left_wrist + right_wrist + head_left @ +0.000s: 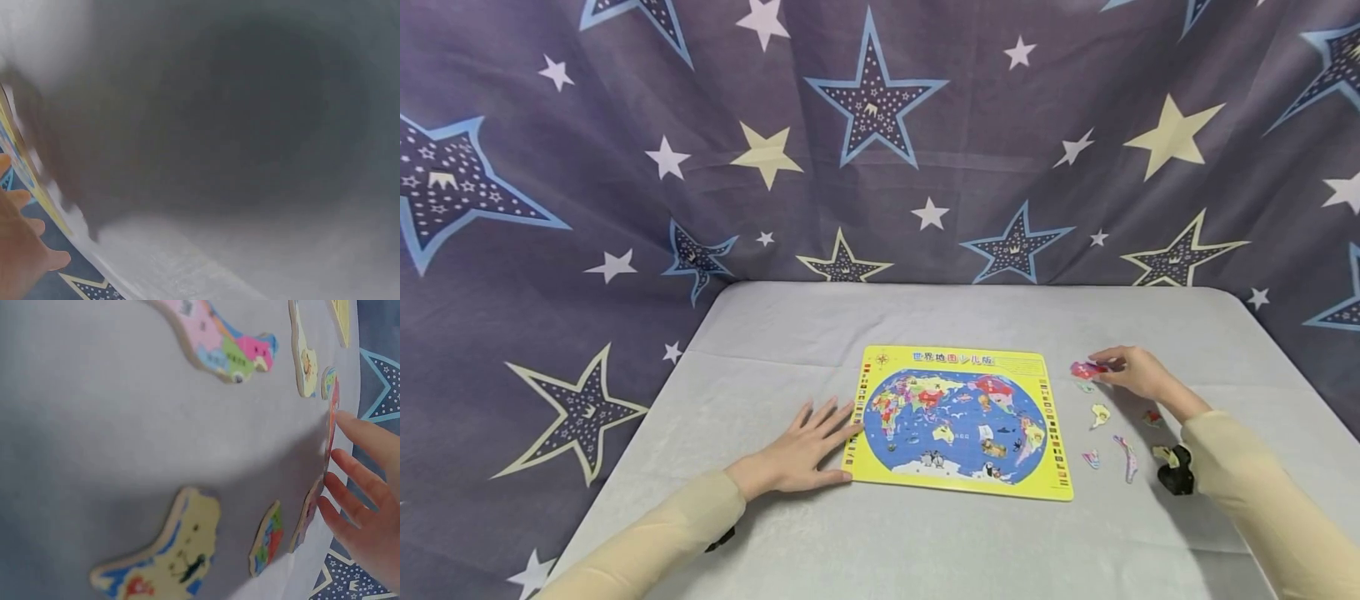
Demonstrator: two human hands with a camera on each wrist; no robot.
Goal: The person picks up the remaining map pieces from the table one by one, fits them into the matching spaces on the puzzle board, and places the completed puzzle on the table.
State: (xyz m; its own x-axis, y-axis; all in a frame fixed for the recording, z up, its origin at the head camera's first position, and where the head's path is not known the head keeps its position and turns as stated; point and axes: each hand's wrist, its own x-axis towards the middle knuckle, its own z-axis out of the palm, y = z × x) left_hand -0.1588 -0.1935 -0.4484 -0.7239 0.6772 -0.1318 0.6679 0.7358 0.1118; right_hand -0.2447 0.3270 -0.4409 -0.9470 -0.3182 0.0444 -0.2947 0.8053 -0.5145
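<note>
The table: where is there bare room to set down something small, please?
The table is bare between the board and the curtain, and in front of the board, between left sleeve and right sleeve. Another free patch lies left of the board, beyond the left hand. It is crowded right of the board, with loose pieces and the right hand.

1. Head view: bright, even, diffuse light, seemingly from above; the pale counter [925, 542] shows no harsh glare.
2. Soft grey shadows fall on it beneath both sleeves [1247, 483].
3. The star-printed curtain [880, 192] is dimmer, its stars stretched towards the frame edges; the board's [955, 492] smallest print is unreadable.
4. Left wrist view: a broad, blurred dark patch fills most of it, paler towards the bottom.
5. Right wrist view: dim and greyish, soft-detailed, with a diffuse shadow beside the fingers [359, 472].
</note>
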